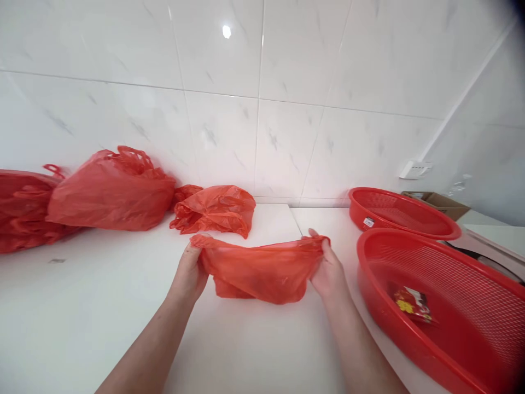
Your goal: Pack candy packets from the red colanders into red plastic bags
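Between my two hands a thin red plastic bag [262, 271] is stretched sideways above the white table. My left hand [192, 271] grips its left top edge, the fingertips partly covered by the plastic. At the other end my right hand [326, 268] pinches the right top edge, with the thumb and part of a finger showing. The bag's lower part hangs toward the tabletop; whether anything is inside cannot be made out. Just behind it lies a crumpled red plastic bag [221, 205], touched by neither hand.
Full red bags [110, 191] lean along the tiled wall at left. On the right stand a large red mesh basket [377, 284], holding a red packet with a yellow flower [412, 303], and a second red basket [404, 210]. A cardboard box [449, 207] sits behind them.
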A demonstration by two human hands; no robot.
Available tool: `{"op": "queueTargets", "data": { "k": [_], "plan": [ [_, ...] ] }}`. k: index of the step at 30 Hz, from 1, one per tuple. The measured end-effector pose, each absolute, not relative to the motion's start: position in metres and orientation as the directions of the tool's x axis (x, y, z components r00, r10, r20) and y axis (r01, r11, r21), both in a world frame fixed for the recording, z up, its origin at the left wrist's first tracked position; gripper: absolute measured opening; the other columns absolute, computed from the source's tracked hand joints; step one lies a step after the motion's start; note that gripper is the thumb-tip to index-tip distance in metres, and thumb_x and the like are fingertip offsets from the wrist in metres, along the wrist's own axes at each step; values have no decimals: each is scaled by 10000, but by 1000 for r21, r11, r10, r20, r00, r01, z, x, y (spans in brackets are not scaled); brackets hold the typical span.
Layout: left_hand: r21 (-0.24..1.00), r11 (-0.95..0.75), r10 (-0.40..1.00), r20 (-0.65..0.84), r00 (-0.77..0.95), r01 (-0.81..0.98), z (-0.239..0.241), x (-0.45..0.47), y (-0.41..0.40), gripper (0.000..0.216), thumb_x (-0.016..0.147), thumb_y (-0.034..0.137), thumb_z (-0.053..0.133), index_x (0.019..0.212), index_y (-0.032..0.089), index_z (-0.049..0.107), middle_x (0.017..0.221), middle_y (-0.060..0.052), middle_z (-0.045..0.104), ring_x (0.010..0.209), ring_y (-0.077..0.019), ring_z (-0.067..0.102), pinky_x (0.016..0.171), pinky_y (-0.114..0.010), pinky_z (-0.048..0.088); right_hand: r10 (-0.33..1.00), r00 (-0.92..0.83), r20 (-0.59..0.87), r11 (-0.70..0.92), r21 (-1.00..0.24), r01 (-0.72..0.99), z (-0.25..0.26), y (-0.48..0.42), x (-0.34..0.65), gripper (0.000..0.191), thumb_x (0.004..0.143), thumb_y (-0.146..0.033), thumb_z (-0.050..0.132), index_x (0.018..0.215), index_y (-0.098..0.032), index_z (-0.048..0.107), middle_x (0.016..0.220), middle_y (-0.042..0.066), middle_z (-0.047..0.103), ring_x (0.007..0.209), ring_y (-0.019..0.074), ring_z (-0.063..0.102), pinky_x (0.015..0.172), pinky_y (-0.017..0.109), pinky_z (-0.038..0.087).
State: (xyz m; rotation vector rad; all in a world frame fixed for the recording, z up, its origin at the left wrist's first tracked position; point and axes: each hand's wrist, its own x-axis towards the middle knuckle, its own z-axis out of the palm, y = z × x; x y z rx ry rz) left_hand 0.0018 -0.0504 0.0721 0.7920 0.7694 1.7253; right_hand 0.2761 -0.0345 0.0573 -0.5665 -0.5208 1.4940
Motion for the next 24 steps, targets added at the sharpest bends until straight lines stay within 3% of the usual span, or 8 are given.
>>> {"op": "queueTargets", "data": {
  "k": [3, 7, 10, 14, 17, 20, 24],
  "plan": [
    [821, -357, 926, 251, -281, -445, 77, -1, -52, 318, 678, 437, 751, 742, 177, 579, 676, 35, 547, 603, -102, 483, 554, -204, 399, 995, 86, -43, 37, -659, -751, 56, -31, 286, 353, 757, -404, 708, 1066, -242, 655, 1037, 40, 687, 922, 178, 651, 777, 317, 540],
    [859, -443, 860, 324, -394, -258, 80, -3, -56, 280, 753, 443, 696, 805, 192, 582, 740, 25, 574, 636, -103, 498, 583, -203, 400, 998, 64, 25, 66, -604, -794, 58, -33, 287, 180, 781, -407, 692, 872, -252, 672, 1022, 18, 693, 1030, 215, 634, 845, 384, 528],
    [903, -365, 872, 246, -422, -228, 80, 0, -57, 290, 790, 458, 653, 762, 193, 537, 644, 45, 528, 539, -85, 442, 519, -196, 371, 998, 0, 66, 33, -492, -870, 62, -38, 282, 112, 801, -360, 690, 798, -260, 641, 688, -57, 633, 788, 137, 657, 802, 341, 544],
    [906, -191, 970, 115, -214, -379, 77, 8, -58, 324, 811, 459, 617, 689, 180, 504, 576, 48, 489, 492, -85, 417, 484, -208, 358, 985, -117, 124, -60, -394, -917, 67, -43, 279, 109, 830, -312, 665, 773, -239, 607, 466, -109, 368, 428, 43, 416, 556, 171, 488],
    [876, -148, 986, 95, -136, -459, 76, 13, -59, 239, 784, 374, 664, 746, 177, 535, 647, 39, 539, 545, -90, 476, 520, -208, 391, 984, -127, 126, -50, -485, -873, 71, -46, 279, 230, 839, -420, 606, 734, -217, 601, 468, -88, 316, 404, 53, 328, 422, 159, 371],
    [866, -166, 982, 102, -158, -472, 79, 15, -61, 199, 756, 317, 696, 789, 186, 550, 646, 57, 530, 533, -73, 466, 507, -188, 378, 981, -154, 117, -44, -641, -766, 76, -51, 275, 420, 817, -589, 509, 787, -195, 653, 504, -52, 363, 427, 79, 331, 411, 210, 357],
    [882, -192, 977, 132, -167, -431, 83, 23, -65, 182, 742, 265, 697, 761, 184, 535, 627, 70, 515, 525, -57, 453, 515, -173, 373, 974, -214, 76, -47, -856, -515, 81, -61, 259, 382, 845, -466, 507, 897, -143, 703, 482, -32, 416, 414, 75, 304, 411, 224, 332]
  ]
}}
